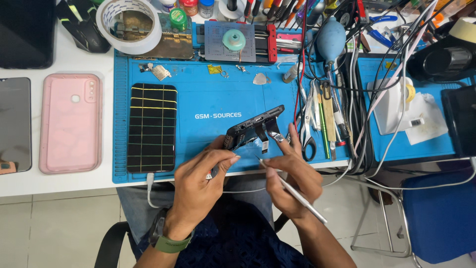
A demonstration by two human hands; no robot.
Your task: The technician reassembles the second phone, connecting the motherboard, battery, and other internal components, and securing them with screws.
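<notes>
The left hand is covering the near end of the opened phone, so that part is staying hidden. The phone is tilting above the blue mat, dark, with ribbon strips hanging down. Left fingers are clamping its edge. The right hand is pinching thin tweezers, tip just beside the phone.
</notes>
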